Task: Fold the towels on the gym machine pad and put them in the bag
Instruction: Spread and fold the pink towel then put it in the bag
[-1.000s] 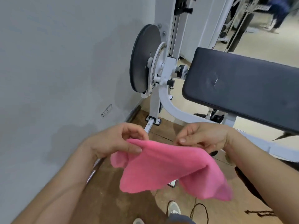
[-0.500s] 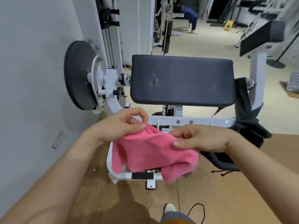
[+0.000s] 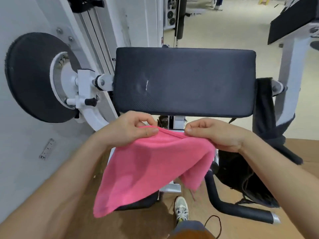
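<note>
We are pinching the fuzzy pink towel's (image 3: 151, 166) top hem, left hand (image 3: 131, 130) at nine o'clock, right hand (image 3: 212, 133) at three; it is drooping in folds at six o'clock of the smooth rectangular pad (image 3: 184, 81).

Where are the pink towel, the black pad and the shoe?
pink towel (image 3: 151, 163), head view, middle of the hanging cloth.
black pad (image 3: 186, 81), head view, centre of its top.
shoe (image 3: 181, 209), head view, on its laces.
</note>
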The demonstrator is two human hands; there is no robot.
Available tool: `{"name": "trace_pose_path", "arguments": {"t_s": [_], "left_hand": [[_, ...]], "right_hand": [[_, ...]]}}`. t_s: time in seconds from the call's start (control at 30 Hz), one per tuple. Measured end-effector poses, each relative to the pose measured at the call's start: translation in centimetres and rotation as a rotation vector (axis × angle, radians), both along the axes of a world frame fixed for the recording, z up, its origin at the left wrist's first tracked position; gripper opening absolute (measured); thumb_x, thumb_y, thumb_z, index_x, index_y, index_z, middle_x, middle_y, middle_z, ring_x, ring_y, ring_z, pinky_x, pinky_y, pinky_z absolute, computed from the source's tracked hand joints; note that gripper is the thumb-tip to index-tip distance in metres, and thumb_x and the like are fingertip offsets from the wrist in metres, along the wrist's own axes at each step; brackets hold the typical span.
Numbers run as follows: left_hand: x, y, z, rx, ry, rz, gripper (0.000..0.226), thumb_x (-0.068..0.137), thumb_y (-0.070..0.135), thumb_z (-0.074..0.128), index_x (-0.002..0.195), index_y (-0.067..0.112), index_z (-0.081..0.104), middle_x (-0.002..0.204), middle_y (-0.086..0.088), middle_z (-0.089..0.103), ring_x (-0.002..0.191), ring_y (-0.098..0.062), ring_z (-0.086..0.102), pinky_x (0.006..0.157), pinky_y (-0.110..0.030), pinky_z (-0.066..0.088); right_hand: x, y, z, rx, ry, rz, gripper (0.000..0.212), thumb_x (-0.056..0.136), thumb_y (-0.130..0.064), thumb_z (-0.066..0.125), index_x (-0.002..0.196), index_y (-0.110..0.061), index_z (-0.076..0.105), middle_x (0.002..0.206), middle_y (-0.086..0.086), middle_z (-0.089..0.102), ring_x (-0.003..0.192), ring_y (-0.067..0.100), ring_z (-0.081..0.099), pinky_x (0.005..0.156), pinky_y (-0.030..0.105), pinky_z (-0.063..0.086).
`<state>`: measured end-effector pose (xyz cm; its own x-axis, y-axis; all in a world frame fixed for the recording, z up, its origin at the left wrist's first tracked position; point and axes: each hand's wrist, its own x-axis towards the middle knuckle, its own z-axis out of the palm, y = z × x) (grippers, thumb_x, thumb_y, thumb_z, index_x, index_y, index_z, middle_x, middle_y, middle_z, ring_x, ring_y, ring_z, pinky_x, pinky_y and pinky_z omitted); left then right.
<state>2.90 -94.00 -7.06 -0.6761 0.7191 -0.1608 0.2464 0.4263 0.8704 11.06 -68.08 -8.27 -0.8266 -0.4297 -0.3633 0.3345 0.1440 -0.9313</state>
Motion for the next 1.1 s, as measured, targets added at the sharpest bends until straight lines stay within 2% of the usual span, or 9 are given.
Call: {"name": "trace_pose_path", "arguments": {"t_s": [0.1, 0.2, 0.4, 0.5, 0.57, 0.73, 0.87, 0.93, 1.1], "left_hand": [[-2.6, 4.4, -1.2, -0.099, 0.055, 0.010, 0.021, 0.084, 0.034, 0.073, 0.081, 0.015, 0.067, 0.056, -0.006, 0.044, 0.054, -0.017, 0.034, 0.054, -0.029, 0.028], [-4.9, 7.3, -1.9, -0.281, 0.083, -0.003, 0.023, 0.079, 0.035, 0.079, 0.069, 0.019, 0.066, 0.045, 0.013, 0.045, 0.044, -0.004, 0.035, 0.047, -0.021, 0.030], [-9.3, 7.7, -3.3, -0.588, -0.162, -0.121, 0.041, 0.076, 0.037, 0.082, 0.053, 0.018, 0.053, 0.055, 0.003, 0.042, 0.052, -0.012, 0.038, 0.053, -0.028, 0.029], [-11.3, 6.8, -4.1, -0.518, -0.224, -0.036, 0.027, 0.077, 0.039, 0.080, 0.065, 0.018, 0.070, 0.067, -0.004, 0.064, 0.065, -0.019, 0.058, 0.070, -0.035, 0.048], [-12.0, 6.3, -4.1, -0.382, -0.238, 0.081, 0.040, 0.072, 0.053, 0.075, 0.075, 0.013, 0.070, 0.077, -0.010, 0.067, 0.074, -0.021, 0.062, 0.079, -0.037, 0.051], [-13.3, 4.9, -4.4, -0.216, -0.215, 0.357, 0.037, 0.070, 0.036, 0.085, 0.064, 0.018, 0.053, 0.057, 0.004, 0.050, 0.053, -0.006, 0.047, 0.047, -0.016, 0.037], [-14.2, 3.0, -4.7, -0.360, -0.114, 0.395, 0.004, 0.089, 0.014, 0.069, 0.085, 0.013, 0.068, 0.077, -0.001, 0.069, 0.067, -0.009, 0.061, 0.059, -0.013, 0.046], [-14.6, 1.4, -4.8, -0.429, -0.103, 0.390, 0.009, 0.092, 0.013, 0.065, 0.091, 0.015, 0.073, 0.087, 0.000, 0.073, 0.076, -0.006, 0.066, 0.064, -0.014, 0.049], [-15.9, -1.3, -5.8, -0.473, 0.004, 0.417, 0.022, 0.094, 0.007, 0.057, 0.088, 0.020, 0.074, 0.091, 0.004, 0.072, 0.087, -0.011, 0.064, 0.071, -0.023, 0.047]], "right_hand": [[-3.7, 3.9, -1.3, 0.231, 0.079, 0.181, 0.028, 0.084, -0.032, 0.071, 0.073, -0.008, 0.064, 0.067, 0.003, 0.048, 0.063, 0.012, 0.041, 0.057, 0.024, 0.032], [-7.0, 7.1, -1.9, 0.681, 0.196, 0.379, 0.025, 0.076, -0.031, 0.075, 0.060, -0.023, 0.058, 0.057, -0.005, 0.041, 0.054, 0.012, 0.036, 0.053, 0.030, 0.028], [-11.8, 11.3, -2.5, 1.229, 0.475, 0.066, 0.025, 0.083, -0.041, 0.054, 0.066, -0.025, 0.044, 0.068, -0.009, 0.050, 0.071, 0.025, 0.049, 0.059, 0.031, 0.036], [-13.0, 13.4, -4.3, 1.258, 0.564, -0.251, 0.013, 0.087, -0.033, 0.049, 0.077, -0.024, 0.048, 0.079, 0.002, 0.061, 0.075, 0.032, 0.052, 0.060, 0.032, 0.034], [-13.4, 14.9, -5.6, 1.277, 0.512, -0.310, 0.007, 0.086, -0.029, 0.051, 0.086, -0.023, 0.054, 0.087, 0.006, 0.065, 0.082, 0.034, 0.058, 0.061, 0.033, 0.035], [-13.8, 17.3, -7.0, 1.372, 0.357, -0.175, 0.006, 0.078, -0.024, 0.060, 0.075, -0.022, 0.055, 0.082, 0.002, 0.062, 0.082, 0.030, 0.058, 0.060, 0.031, 0.039], [-13.8, 17.8, -5.9, 0.857, 0.200, -0.123, 0.017, 0.075, -0.017, 0.065, 0.061, -0.015, 0.056, 0.056, -0.006, 0.056, 0.062, 0.020, 0.053, 0.059, 0.033, 0.041], [-13.7, 17.6, -5.3, 0.696, 0.120, -0.153, 0.017, 0.079, -0.016, 0.066, 0.063, -0.014, 0.063, 0.055, -0.006, 0.057, 0.058, 0.014, 0.052, 0.060, 0.032, 0.040], [-13.8, 16.5, -5.2, 1.305, 0.171, 0.005, 0.015, 0.082, -0.038, 0.065, 0.075, -0.027, 0.058, 0.073, -0.009, 0.063, 0.072, 0.016, 0.057, 0.067, 0.034, 0.048]]}}
